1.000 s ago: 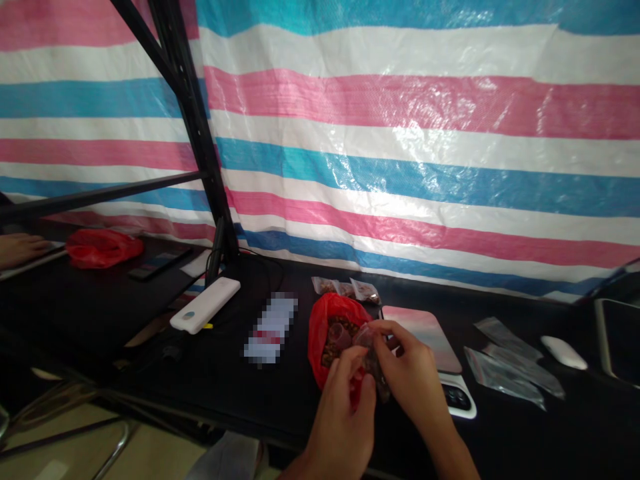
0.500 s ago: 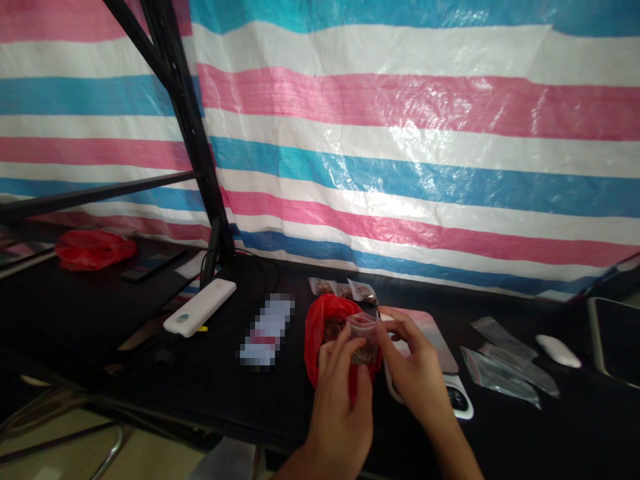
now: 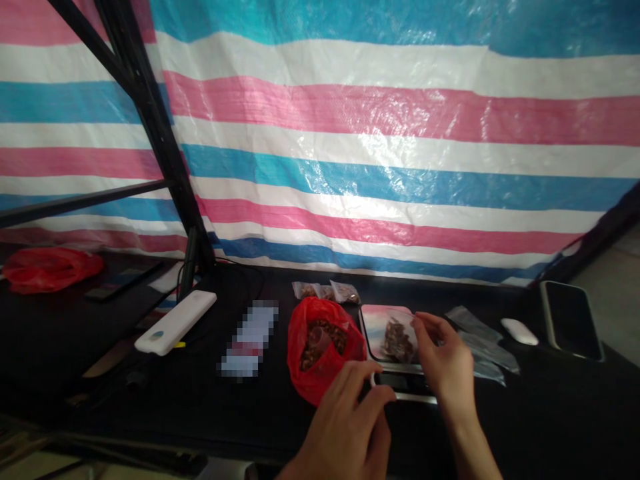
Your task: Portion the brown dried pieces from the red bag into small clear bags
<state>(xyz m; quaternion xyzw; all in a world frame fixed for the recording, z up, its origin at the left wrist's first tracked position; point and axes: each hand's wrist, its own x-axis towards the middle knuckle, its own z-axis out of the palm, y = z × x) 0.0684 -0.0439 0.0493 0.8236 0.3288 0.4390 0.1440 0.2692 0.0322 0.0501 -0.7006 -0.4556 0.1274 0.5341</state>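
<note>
My right hand pinches the top edge of a small clear zip bag with brown dried bits inside. The bag is over the reflective plate of a small digital scale; whether it rests on the plate I cannot tell. At the scale's front left corner is my left hand, fingers apart and holding nothing. Left of the scale stands an open red plastic bag full of similar brown bits, with a small clear cup lying in it.
Several filled zip bags lie behind the red bag. Right of the scale are flat clear bags, a white case and a phone. A white power bank and a blurred-out item lie left.
The zip bag has moved right from above the red bag to over the scale, in my right hand. My left hand has let go of it and drawn back. The camera view has shifted right.
</note>
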